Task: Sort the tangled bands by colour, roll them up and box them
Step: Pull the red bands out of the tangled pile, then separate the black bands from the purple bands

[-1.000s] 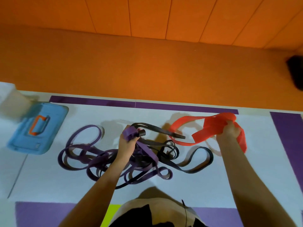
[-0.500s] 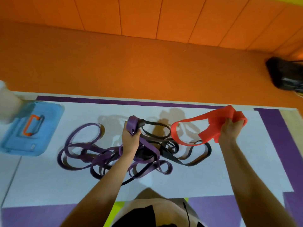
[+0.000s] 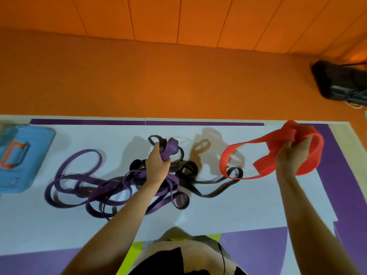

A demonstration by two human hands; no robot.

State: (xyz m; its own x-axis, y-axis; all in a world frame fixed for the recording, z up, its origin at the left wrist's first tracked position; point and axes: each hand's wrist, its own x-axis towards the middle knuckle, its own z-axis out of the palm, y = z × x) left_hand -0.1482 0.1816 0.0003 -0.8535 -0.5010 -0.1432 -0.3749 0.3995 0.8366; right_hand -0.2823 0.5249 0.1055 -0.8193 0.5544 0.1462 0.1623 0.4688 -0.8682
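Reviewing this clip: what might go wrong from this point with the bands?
1. The red band appears threaded through a loop of the black band, so pulling with the right hand may drag the pile along.
2. The left hand seems to grip the purple band and black strands together, so the colours may stay mixed.

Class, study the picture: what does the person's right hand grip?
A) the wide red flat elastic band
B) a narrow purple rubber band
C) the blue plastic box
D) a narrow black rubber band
A: the right hand curls its fingers round the bunched wide red flat elastic band; the left hand grips a narrow purple rubber band.
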